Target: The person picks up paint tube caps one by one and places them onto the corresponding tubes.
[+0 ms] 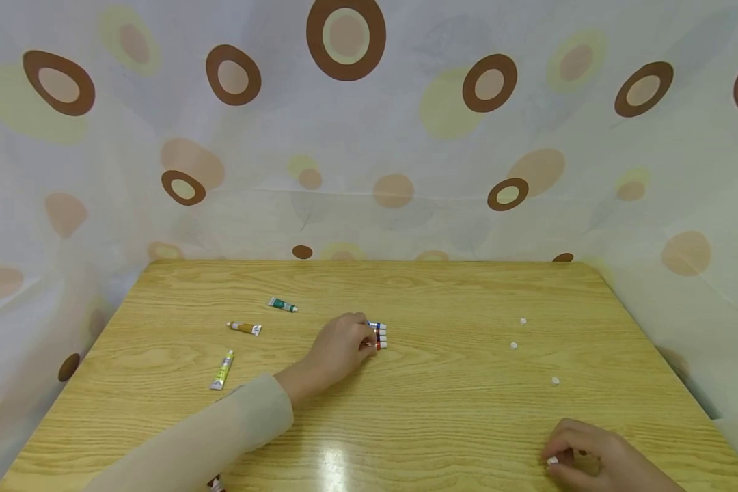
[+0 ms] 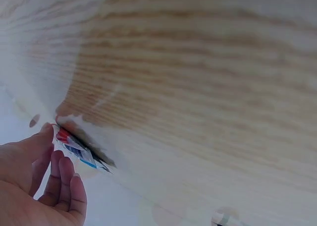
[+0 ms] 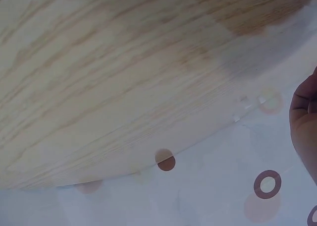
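Several small paint tubes point(image 1: 381, 327) lie side by side mid-table, their white caps facing right. My left hand point(image 1: 342, 345) reaches over the row and covers most of it. Thumb and forefinger pinch the nearest one, a red paint tube point(image 1: 378, 346); in the left wrist view the row point(image 2: 79, 149) shows beyond my fingertips. At the front right, my right hand point(image 1: 596, 456) pinches a small white cap-like piece point(image 1: 552, 460) between thumb and forefinger. The right wrist view catches only the edge of that hand point(image 3: 304, 122), not what it holds.
A green tube point(image 1: 283, 305), an ochre tube point(image 1: 244, 329) and a yellow tube point(image 1: 223, 370) lie apart on the left. Another tube point(image 1: 216, 484) pokes out below my left sleeve. Three small white pieces point(image 1: 513, 346) lie on the right. Patterned cloth hangs around the wooden table point(image 1: 443, 410).
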A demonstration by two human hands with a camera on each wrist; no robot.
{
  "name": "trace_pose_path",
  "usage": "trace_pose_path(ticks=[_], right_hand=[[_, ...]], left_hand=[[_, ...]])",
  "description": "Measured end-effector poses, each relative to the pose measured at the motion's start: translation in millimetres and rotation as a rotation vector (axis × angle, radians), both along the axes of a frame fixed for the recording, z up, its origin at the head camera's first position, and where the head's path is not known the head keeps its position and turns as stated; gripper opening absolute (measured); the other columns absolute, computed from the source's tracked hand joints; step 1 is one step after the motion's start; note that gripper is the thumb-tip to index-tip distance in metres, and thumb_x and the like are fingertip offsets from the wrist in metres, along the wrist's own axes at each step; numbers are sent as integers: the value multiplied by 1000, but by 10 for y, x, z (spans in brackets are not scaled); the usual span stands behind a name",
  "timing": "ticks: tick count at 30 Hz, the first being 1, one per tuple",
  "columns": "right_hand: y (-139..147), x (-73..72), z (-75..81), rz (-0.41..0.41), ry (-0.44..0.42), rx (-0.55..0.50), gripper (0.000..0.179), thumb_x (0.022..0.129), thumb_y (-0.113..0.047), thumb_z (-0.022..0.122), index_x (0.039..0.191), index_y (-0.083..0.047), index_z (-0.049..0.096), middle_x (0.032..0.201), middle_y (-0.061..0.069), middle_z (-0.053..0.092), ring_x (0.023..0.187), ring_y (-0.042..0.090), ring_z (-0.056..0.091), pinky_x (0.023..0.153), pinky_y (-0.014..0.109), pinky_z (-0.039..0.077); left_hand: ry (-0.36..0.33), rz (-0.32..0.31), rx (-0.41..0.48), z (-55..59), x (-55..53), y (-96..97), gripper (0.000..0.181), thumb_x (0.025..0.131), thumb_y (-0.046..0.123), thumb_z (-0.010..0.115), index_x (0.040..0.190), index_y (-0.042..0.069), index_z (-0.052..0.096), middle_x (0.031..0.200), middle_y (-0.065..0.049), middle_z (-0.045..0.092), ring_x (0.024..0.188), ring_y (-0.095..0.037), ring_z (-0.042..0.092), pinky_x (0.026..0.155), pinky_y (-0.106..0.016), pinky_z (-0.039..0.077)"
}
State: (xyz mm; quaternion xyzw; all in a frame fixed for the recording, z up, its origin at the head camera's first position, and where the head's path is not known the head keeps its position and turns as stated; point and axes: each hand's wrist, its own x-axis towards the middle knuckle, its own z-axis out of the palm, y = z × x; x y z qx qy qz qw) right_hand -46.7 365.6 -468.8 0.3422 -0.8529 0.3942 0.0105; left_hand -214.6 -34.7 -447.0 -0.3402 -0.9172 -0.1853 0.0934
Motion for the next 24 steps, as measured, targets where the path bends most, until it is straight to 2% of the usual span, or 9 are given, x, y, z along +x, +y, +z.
trace_pose_path(ticks=[4, 8, 12, 18, 24], right_hand=[[-31, -35, 11, -5, 31, 20, 39, 85, 10, 75, 103, -25, 71, 93, -11, 67, 80, -2, 59, 65, 15, 47], [-93, -80, 27, -5, 100, 16, 43, 81, 11, 78, 103, -25, 71, 94, -12, 67, 80, -3, 58, 67, 13, 46], [-180, -120, 67, -41, 151, 25, 45, 79, 12, 80, 101, -26, 70, 93, -13, 68, 80, -4, 58, 68, 13, 45], [-270, -172, 134, -117, 136, 78, 41, 82, 8, 79, 101, -26, 69, 93, -13, 69, 81, -5, 58, 66, 11, 45], [-374, -242, 156, -135, 153, 63, 41, 81, 11, 78, 101, -24, 69, 92, -11, 70, 82, -3, 59, 67, 10, 46]], left_hand=[[-7, -2, 16, 15, -12, -40, 9, 88, 20, 83, 86, 11, 81, 82, 1, 66, 74, -10, 58, 70, -24, 54], [-10, 4, 19, 46, -17, -99, 11, 87, 21, 84, 89, 11, 81, 86, 1, 68, 77, -10, 61, 72, -26, 56], [-14, 12, 4, 79, -16, -176, 12, 86, 21, 85, 90, 11, 81, 88, 2, 69, 78, -10, 63, 72, -24, 57], [-37, 1, -26, 115, 18, -322, 7, 87, 18, 84, 90, 12, 81, 88, 2, 68, 79, -10, 63, 73, -23, 57], [-90, -31, -48, 170, 107, -531, 8, 88, 19, 82, 94, 14, 82, 91, 3, 70, 82, -10, 64, 74, -24, 57]])
